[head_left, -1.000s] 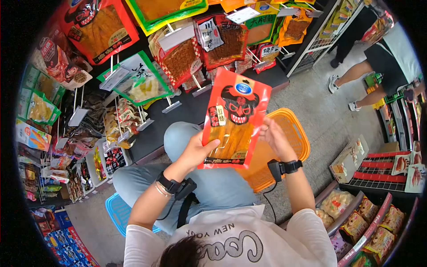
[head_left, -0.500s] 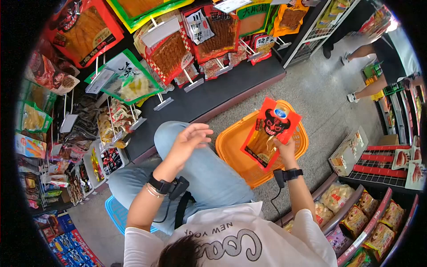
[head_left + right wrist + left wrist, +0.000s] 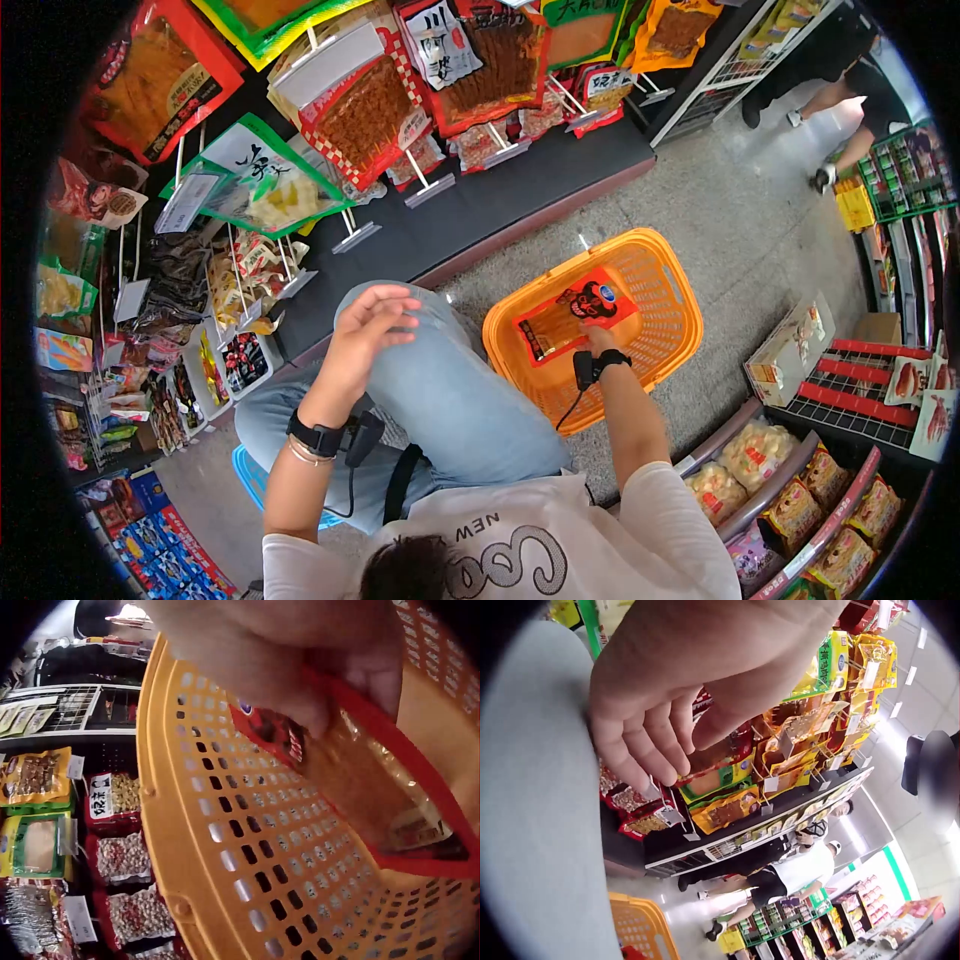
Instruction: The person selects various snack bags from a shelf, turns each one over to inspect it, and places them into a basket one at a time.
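Note:
A red snack packet with a black horned mask and a see-through front lies inside the orange plastic basket. My right hand reaches into the basket and pinches the packet by its edge. In the right wrist view, the thumb and fingers lie over that edge, and the packet bends a little beside the perforated basket wall. My left hand hangs above the raised knee, holding nothing, its fingers loosely bent. Hanging packets show behind it in the left wrist view.
Snack packets hang on hooks along the rack ahead, above a dark ledge. Low shelves with bagged food curve round the right side. A blue basket is at the left hip. Another person stands in the aisle beyond.
The packet passed from the left hand to the right hand and went down into the orange basket. The left hand let go and drew back left over the knee.

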A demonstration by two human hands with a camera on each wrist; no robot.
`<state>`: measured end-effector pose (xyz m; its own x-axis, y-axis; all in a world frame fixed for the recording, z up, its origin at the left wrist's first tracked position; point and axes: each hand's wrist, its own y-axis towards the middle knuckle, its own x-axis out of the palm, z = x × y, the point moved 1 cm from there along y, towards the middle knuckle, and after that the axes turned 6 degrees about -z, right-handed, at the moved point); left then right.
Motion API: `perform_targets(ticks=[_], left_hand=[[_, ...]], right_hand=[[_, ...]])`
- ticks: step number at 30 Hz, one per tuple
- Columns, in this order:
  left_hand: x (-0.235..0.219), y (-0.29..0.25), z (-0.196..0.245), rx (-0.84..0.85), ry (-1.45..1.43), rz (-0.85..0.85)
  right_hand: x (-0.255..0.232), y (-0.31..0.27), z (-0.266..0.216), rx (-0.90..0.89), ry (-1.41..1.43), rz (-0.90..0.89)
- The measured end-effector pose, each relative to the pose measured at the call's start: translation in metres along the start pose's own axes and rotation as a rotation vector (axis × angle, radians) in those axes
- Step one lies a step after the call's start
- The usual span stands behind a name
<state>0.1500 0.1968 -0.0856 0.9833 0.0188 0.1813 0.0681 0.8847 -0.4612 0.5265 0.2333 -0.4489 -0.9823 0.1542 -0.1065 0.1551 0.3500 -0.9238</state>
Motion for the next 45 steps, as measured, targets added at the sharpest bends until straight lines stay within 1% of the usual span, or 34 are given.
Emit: perform_targets(ticks=[1,2,4,7,8,9,10,12,14,15,16,18,21,24,26,29,31,32,33,34,36,38,39,40,41,42,45], left_hand=[[-0.002,0.001,0.001,-0.011,-0.010,0.007],[-0.002,0.001,0.003,-0.002,0.005,0.009],[-0.003,0.000,0.009,0.037,0.044,0.024],[-0.009,0.000,0.015,0.074,0.033,0.009],[-0.011,-0.001,0.017,0.095,0.024,-0.001],[-0.013,-0.003,0.018,0.109,0.016,0.008],[-0.014,-0.004,0.020,0.122,0.007,0.013],[-0.018,-0.008,0.020,0.150,-0.012,0.014],[-0.022,-0.013,0.020,0.182,-0.026,0.007],[-0.023,-0.017,0.020,0.198,-0.052,0.013],[-0.024,-0.022,0.023,0.206,-0.052,0.020],[-0.027,-0.032,0.031,0.220,-0.053,0.030],[-0.039,-0.052,0.055,0.342,-0.062,0.083],[-0.055,-0.074,0.086,0.499,-0.054,0.148],[-0.062,-0.086,0.108,0.589,-0.073,0.213],[-0.076,-0.095,0.143,0.767,-0.025,0.275],[-0.088,-0.092,0.165,0.864,0.009,0.338],[-0.093,-0.090,0.176,0.896,0.023,0.375],[-0.098,-0.086,0.183,0.936,0.025,0.385],[-0.103,-0.080,0.190,0.940,0.054,0.419],[-0.111,-0.064,0.202,0.947,0.113,0.490],[-0.113,-0.051,0.211,0.872,0.126,0.544],[-0.114,-0.049,0.216,0.844,0.162,0.576],[-0.124,-0.034,0.218,0.892,0.173,0.601],[-0.134,-0.021,0.217,0.933,0.222,0.686],[-0.135,-0.021,0.221,0.970,0.271,0.770],[-0.141,-0.021,0.229,0.793,0.401,0.837]], right_hand=[[0.007,-0.008,0.000,0.025,-0.040,-0.006],[0.010,-0.004,0.002,0.034,-0.073,-0.042],[0.002,0.039,0.030,-0.010,-0.134,-0.138],[-0.016,0.126,0.073,-0.168,-0.205,-0.363],[-0.022,0.148,0.081,-0.188,-0.190,-0.434],[-0.037,0.180,0.100,-0.376,-0.341,-0.435],[-0.034,0.161,0.087,-0.403,-0.347,-0.390],[-0.022,0.096,0.055,-0.375,-0.257,-0.279],[-0.012,0.043,0.028,-0.302,-0.085,-0.228],[-0.010,0.023,0.010,-0.120,0.034,-0.289],[-0.001,-0.013,-0.010,-0.134,0.061,-0.249],[0.013,-0.068,-0.044,-0.275,0.140,-0.294],[0.038,-0.171,-0.104,-0.494,-0.116,-0.338],[0.074,-0.255,-0.149,-0.843,-0.232,-0.341],[0.103,-0.304,-0.178,-1.029,-0.279,-0.457],[0.156,-0.415,-0.203,-1.194,-0.286,-0.697],[0.194,-0.465,-0.214,-1.322,-0.281,-0.859],[0.213,-0.484,-0.220,-1.396,-0.268,-0.932],[0.232,-0.501,-0.226,-1.427,-0.302,-0.925],[0.250,-0.516,-0.232,-1.459,-0.333,-0.919],[0.285,-0.535,-0.244,-1.542,-0.223,-1.033],[0.313,-0.543,-0.263,-1.492,-0.112,-1.044],[0.326,-0.542,-0.273,-1.600,-0.112,-0.923],[0.338,-0.540,-0.281,-1.707,-0.108,-0.797],[0.346,-0.537,-0.289,-1.708,-0.131,-0.765],[0.352,-0.537,-0.295,-1.707,-0.153,-0.731],[0.367,-0.532,-0.305,-1.679,-0.226,-0.665]])
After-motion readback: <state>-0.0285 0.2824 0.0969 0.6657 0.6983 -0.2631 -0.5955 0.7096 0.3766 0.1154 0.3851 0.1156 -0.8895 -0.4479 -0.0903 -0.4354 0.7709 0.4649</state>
